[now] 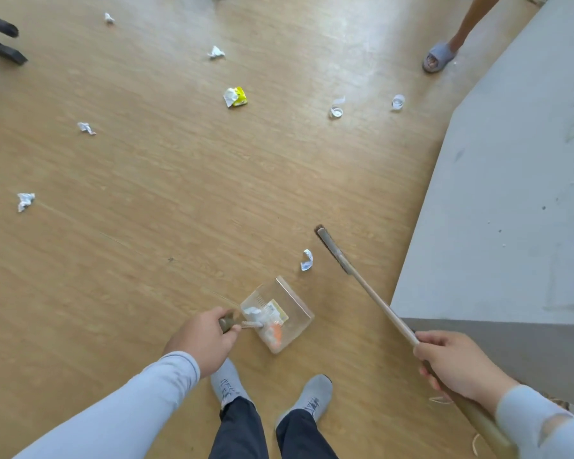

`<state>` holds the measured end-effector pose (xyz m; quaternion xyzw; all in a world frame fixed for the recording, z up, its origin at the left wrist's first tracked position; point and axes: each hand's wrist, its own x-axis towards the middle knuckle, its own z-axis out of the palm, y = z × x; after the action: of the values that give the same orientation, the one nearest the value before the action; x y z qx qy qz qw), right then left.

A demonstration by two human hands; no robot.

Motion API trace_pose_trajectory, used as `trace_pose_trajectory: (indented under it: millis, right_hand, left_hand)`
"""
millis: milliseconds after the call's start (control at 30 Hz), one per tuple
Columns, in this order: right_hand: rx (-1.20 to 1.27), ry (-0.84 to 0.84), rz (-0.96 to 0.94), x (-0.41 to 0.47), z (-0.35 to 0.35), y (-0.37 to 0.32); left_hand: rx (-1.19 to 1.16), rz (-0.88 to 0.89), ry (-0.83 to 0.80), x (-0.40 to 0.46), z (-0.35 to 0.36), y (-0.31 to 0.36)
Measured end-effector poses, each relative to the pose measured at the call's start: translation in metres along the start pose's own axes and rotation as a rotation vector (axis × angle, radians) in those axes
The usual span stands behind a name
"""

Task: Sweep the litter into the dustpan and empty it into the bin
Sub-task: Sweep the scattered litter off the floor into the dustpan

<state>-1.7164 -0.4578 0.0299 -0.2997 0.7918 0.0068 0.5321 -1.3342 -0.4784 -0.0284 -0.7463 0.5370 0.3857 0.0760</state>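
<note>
Pale blue sleeves (120, 405), dark trousers (269, 435), grey sneakers (315, 397).

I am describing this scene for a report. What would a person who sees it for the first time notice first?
First, the clear dustpan low in the middle, already holding scraps, with the left hand closed on its handle. Next, the broom held by the right hand, its head on the floor just right of a crumpled paper. Then more litter scattered across the wooden floor, including a yellow wrapper further up.

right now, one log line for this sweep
left hand: holds dustpan | right hand: holds broom | paper scrap: between them | bin: unseen
</note>
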Motion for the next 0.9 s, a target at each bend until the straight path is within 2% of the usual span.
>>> trace_pose_trajectory:
  millis: [133,267,367,467,600,733,900]
  right_hand:
    - [-0.142,0.067,-0.057,0.052,0.014,-0.036]
    - [-0.312,0.072,-0.045,0.085,0.044,-0.052]
    - [-0.445,-0.016,-0.043,0.078,0.067,-0.045]
    - [-0.481,-0.182,-0.043,0.055,0.054,-0.038]
    - [-0.278,-0.31,0.006,0.023,-0.003,-0.036]
    - [-0.279,-0.211,-0.05,0.019,-0.014,-0.037]
    - [-0.422,-0.013,-0.103,0.065,0.033,-0.053]
  left_hand:
    - [-0.077,-0.05,0.054,0.019,0.001,0.014]
    - [-0.052,-0.057,0.07,0.029,0.009,0.028]
    - [-0.051,-0.064,0.087,0.028,0.011,0.027]
    - [-0.046,-0.062,0.093,0.03,0.008,0.028]
    - [-0.045,-0.053,0.093,0.031,0.005,0.03]
    - [-0.051,-0.059,0.087,0.033,0.006,0.027]
    - [-0.069,-0.075,0.077,0.034,0.006,0.031]
